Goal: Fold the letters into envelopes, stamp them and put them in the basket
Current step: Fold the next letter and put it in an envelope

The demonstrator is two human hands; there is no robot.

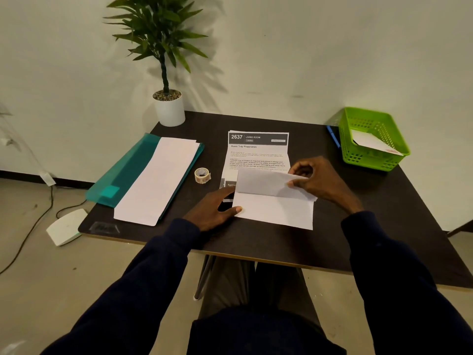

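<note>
Dark table [256, 242] is carrying pot [170, 111], teal folder [122, 175] left, stamp roll [202, 175] centre. Printed sheet [257, 152], envelope [276, 213] are lying mid-frame; green basket [366, 158], pen [333, 140] right.

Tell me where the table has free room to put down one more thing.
Bare table lies between the printed sheet and the blue pen, in front of the green basket, and along the near edge. Crowded: the middle, with stamp roll, folded paper, left hand and right hand.
</note>
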